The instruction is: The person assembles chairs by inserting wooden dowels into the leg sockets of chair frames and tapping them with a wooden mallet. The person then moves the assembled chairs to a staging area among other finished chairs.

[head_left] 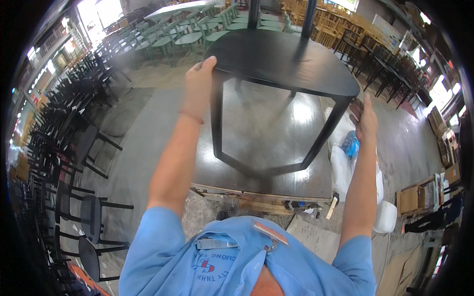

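Note:
A black wooden chair is in front of me on a shiny dark platform. Its seat front faces me, and two back posts rise past the upper edge of the view. My left hand grips the seat's left edge, thumb on top and the other fingers mostly hidden. At the opposite front corner, my right hand has its thumb up and its fingers apart. Those fingers lie beside the corner and front leg; whether they touch the chair I cannot tell.
Black chairs crowd the left side. Pale green chairs fill the back, with wooden ones beyond. White plastic bags lie against the platform's right side. A person in dark clothes is at the far right.

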{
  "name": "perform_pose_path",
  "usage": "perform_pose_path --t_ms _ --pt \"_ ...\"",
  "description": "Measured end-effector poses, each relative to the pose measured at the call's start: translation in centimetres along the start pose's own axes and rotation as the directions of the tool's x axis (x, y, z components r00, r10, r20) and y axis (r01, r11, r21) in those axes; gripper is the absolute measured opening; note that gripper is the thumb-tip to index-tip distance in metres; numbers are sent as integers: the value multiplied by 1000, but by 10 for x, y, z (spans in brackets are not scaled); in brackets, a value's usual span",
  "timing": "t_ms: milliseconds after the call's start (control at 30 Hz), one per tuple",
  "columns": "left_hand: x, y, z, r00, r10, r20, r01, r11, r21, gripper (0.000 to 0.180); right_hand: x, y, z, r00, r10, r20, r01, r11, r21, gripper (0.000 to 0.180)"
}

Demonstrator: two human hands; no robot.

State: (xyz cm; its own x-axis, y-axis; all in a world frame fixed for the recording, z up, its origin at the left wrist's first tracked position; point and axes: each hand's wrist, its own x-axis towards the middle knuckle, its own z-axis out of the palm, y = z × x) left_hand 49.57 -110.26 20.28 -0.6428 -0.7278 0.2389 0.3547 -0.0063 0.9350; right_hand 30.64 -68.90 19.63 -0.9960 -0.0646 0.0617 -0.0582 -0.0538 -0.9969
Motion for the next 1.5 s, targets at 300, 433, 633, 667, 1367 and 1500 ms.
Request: perform_pose_path --t_ms 300,433,633,667,1367,1500 --pt "-8 14 17 999 -49 -10 49 998 -35 30 20 -11 19 998 -37 44 35 999 41 43" --pt "-13 21 19 994 -98 -52 102 992 75 43 8 -18 30 995 -84 61 75 988 136 28" --pt "-8 14 10 987 -111 -116 135 967 217 44 10 -19 32 993 -74 96 57 984 172 22" --pt "-7 16 12 985 -101 -142 134 960 245 46 14 -14 32 989 -105 101 87 981 173 24" --pt "-206 2 -37 969 226 99 -148 856 -495 58 -166 -155 65 835 -541 99 517 833 195 85" --pt "-306 -2 -51 952 123 280 -23 941 -336 60 -236 -322 104 878 -476 55 425 826 369 115"
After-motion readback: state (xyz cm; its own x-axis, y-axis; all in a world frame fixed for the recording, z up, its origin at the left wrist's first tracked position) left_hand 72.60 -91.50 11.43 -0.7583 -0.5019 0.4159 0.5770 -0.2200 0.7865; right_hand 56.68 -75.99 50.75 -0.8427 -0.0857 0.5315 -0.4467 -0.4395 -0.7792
